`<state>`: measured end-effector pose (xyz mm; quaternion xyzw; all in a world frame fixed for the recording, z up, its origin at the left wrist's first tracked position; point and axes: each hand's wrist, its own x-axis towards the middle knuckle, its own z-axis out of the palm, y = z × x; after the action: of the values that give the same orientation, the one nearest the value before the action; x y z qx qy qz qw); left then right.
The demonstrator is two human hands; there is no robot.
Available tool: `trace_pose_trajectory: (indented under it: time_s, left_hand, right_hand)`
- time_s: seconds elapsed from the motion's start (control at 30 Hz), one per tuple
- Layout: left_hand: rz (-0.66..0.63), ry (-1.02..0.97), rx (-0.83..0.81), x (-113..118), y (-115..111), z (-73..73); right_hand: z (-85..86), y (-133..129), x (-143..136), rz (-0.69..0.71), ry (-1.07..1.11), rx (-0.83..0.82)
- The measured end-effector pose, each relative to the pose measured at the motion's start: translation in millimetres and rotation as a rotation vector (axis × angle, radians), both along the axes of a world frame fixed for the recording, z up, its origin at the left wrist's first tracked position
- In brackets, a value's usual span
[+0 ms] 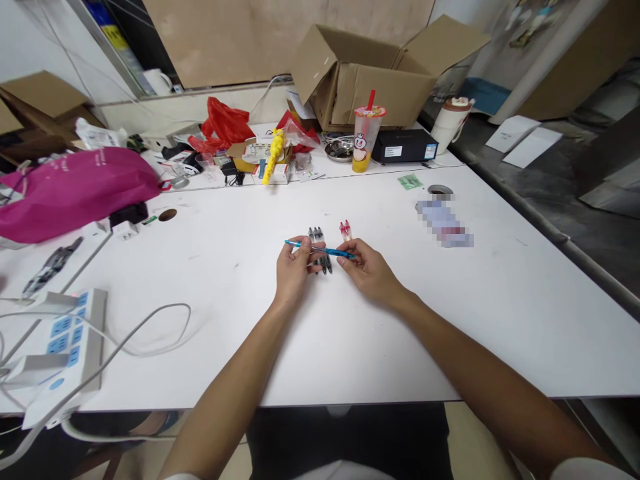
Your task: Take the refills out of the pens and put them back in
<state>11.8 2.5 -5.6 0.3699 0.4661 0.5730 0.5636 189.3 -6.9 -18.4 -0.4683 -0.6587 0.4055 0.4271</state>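
Note:
A slim blue pen is held level above the white table, stretched between both hands. My left hand pinches it near its left end, thumb on top. Fingers of my right hand close on the pen's right end. Beneath and just behind the pen lie several black pens side by side, partly hidden by my left fingers. To their right are red pens, their lower ends covered by my right hand.
A power strip with looping cables lies at the left. At the back stand a drink cup, an open cardboard box and a yellow toy. A magenta bag sits far left; a pixelated item lies right.

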Motion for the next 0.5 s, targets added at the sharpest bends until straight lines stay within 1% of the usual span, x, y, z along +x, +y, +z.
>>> trace_pose_trajectory:
  time_s: [0.27,0.33,0.43,0.5]
  left_hand:
    - [-0.005,0.013,0.014,0.1,0.0,0.0]
    - [-0.003,0.01,0.012,0.2,0.0,0.0]
    - [-0.009,0.015,0.006,0.0,-0.2,0.2]
    - [-0.014,0.014,0.008,-0.6,-0.2,0.2]
  right_hand:
    - [3.1,0.1,0.3,-0.012,-0.022,0.003]
    - [2.8,-0.2,-0.1,-0.035,-0.007,0.037]
    - [2.2,-0.8,-1.2,0.016,-0.07,-0.033]
    - [2.1,-0.8,-2.0,0.017,-0.05,-0.046]
